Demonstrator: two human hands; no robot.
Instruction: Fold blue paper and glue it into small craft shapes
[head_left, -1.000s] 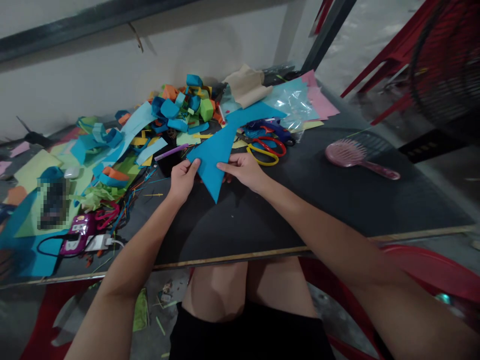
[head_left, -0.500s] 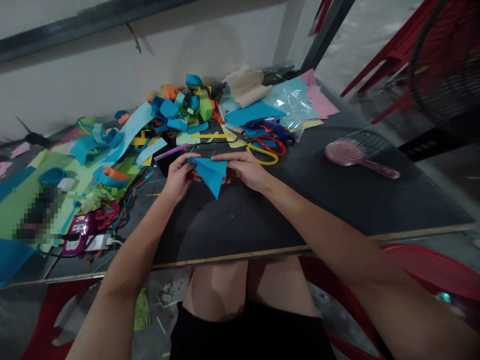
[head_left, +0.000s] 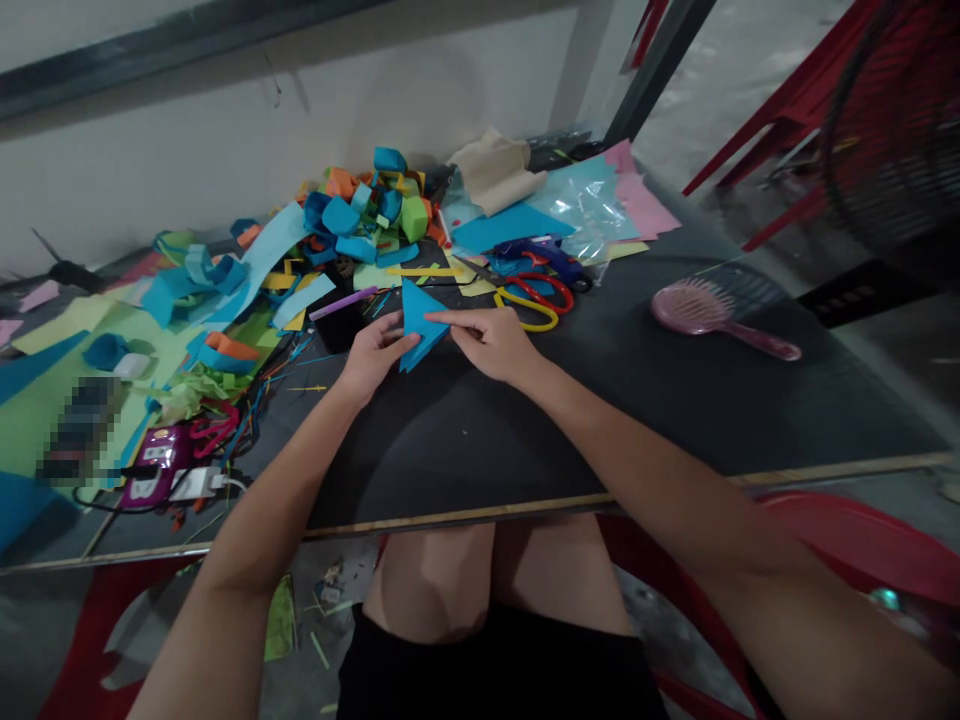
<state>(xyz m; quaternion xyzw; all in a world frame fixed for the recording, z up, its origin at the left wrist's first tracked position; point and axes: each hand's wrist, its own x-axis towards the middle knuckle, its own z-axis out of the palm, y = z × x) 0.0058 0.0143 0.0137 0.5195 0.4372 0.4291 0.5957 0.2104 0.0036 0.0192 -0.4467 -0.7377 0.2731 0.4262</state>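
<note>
A folded piece of blue paper (head_left: pixel 421 318), triangular in outline, is held between my two hands just over the dark table. My left hand (head_left: pixel 376 358) grips its lower left side, the thumb lying on the front face and the fingers mostly behind. My right hand (head_left: pixel 491 338) pinches the paper's right corner, with the index finger along its edge. Close beyond my right hand lie scissors with red and yellow handles (head_left: pixel 529 310). A purple pen-like stick (head_left: pixel 343 303) rests on a black box (head_left: pixel 337 325) just past my left hand.
Beyond my hands is a heap of coloured paper pieces (head_left: pixel 360 215). Plastic-wrapped paper sheets (head_left: pixel 585 205) lie at the back. A pink hairbrush (head_left: pixel 694 305) is on the right, near a fan (head_left: pixel 892 150). A purple device (head_left: pixel 159 465) with cables sits at the left.
The blue paper has been turned, so its point that faced down toward me now faces up and away. Both hands have shifted their hold on it.
</note>
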